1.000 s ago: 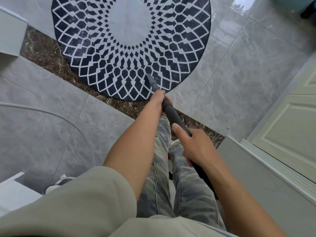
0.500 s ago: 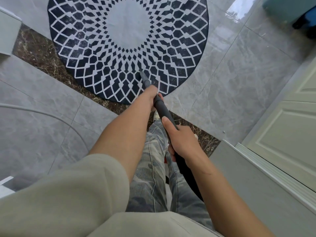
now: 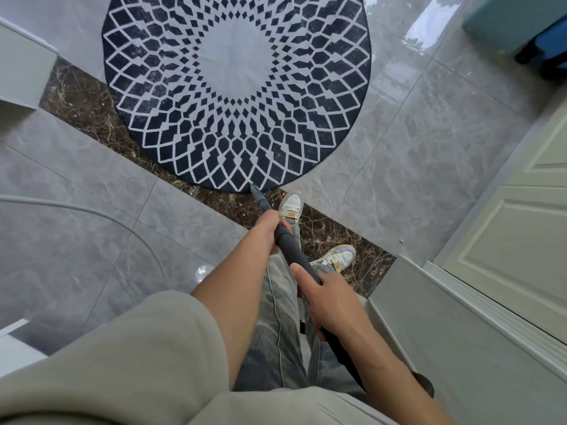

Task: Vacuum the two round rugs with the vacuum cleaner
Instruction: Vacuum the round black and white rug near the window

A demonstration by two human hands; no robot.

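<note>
One round rug (image 3: 236,87), dark navy with a pale lattice pattern and a plain pale centre, lies flat on the grey tiled floor (image 3: 414,164). Its near edge overlaps a dark brown marble strip (image 3: 82,96).

Vacuum wand (image 3: 291,243): a dark tube running from beside the person's right hip forward and down. Its narrow tip (image 3: 253,188) sits at the rug's near rim, at the point closest to the person. Whether it touches the pile cannot be told.

Left hand (image 3: 270,223): lower on the wand, fingers closed around the tube.

Right hand (image 3: 328,302): higher on the wand, fingers wrapped under the tube, one digit laid straight along its top.

Both shoes are on the marble strip. The forward shoe (image 3: 291,207) is just beside the wand tip and just short of the rug, and the rear shoe (image 3: 336,257) is to the right of the wand.

A pale cord (image 3: 92,213) curves across the tiles at left, well apart from the rug. A white panelled door (image 3: 506,234) stands at right
</note>
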